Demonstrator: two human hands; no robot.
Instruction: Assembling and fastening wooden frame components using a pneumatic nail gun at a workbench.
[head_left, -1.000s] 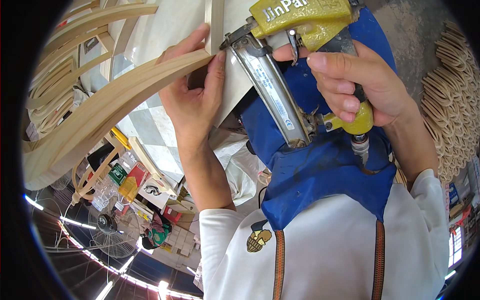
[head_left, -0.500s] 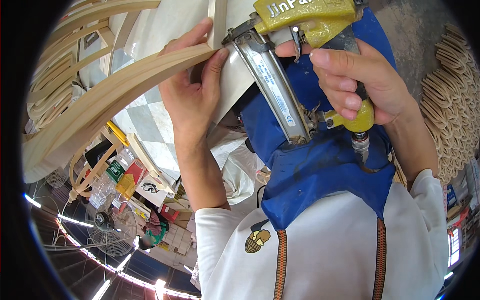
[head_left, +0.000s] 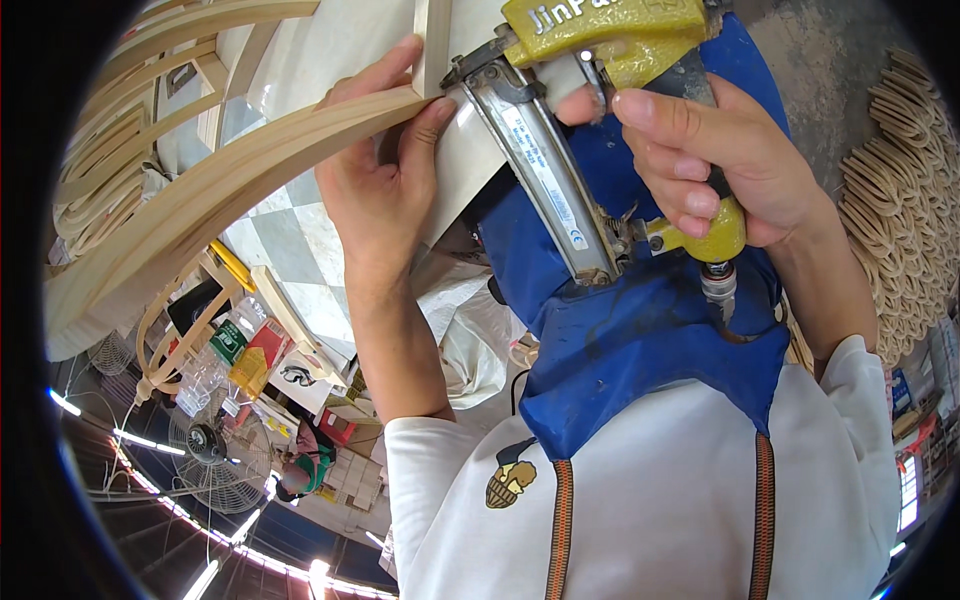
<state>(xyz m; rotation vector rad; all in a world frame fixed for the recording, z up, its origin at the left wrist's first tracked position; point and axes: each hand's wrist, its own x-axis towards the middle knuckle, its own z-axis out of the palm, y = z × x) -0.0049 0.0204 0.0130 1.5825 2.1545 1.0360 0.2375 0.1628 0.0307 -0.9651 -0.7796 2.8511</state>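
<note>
My left hand (head_left: pixel 382 195) is closed around the end of a thick, curved pale wooden rail (head_left: pixel 225 185), thumb on one side and fingers reaching past the other. That end meets a straight wooden bar (head_left: pixel 433 45) at a corner. My right hand (head_left: pixel 725 150) grips the handle of a yellow pneumatic nail gun (head_left: pixel 610 38), index finger at the trigger. The gun's nose touches or sits very close to the corner, just beyond my left fingertips. Its long silver magazine slants down toward my blue apron (head_left: pixel 650 350), and an air hose fitting (head_left: pixel 718 285) hangs below the handle.
Under the wood lies a pale tabletop (head_left: pixel 285 75). More curved wooden frames (head_left: pixel 110 150) stand at far left. Bent wooden pieces (head_left: pixel 905 200) are piled at right. A bottle (head_left: pixel 228 342), a fan (head_left: pixel 207 443) and another person (head_left: pixel 305 468) show at lower left.
The nail gun and my right hand have shifted very slightly left, and the index finger sits closer to the trigger. My left hand keeps its grip on the curved rail.
</note>
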